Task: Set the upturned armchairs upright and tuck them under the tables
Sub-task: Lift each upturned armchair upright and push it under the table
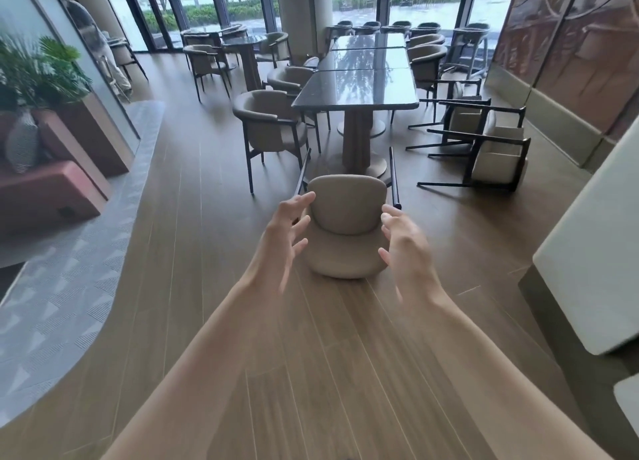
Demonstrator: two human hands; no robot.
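Two hands, left hand (288,233) and right hand (403,245), spread wide and empty, flank the tipped chair (345,224) before the desk (359,86); best grip both sides evenly, then lift.

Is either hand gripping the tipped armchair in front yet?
No: left hand and right hand hover open beside the armchair.

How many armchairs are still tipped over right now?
3. One armchair lies between the open hands, off the long table's near end; two lie to that table's right, nearest and next. Another behind may be hidden.
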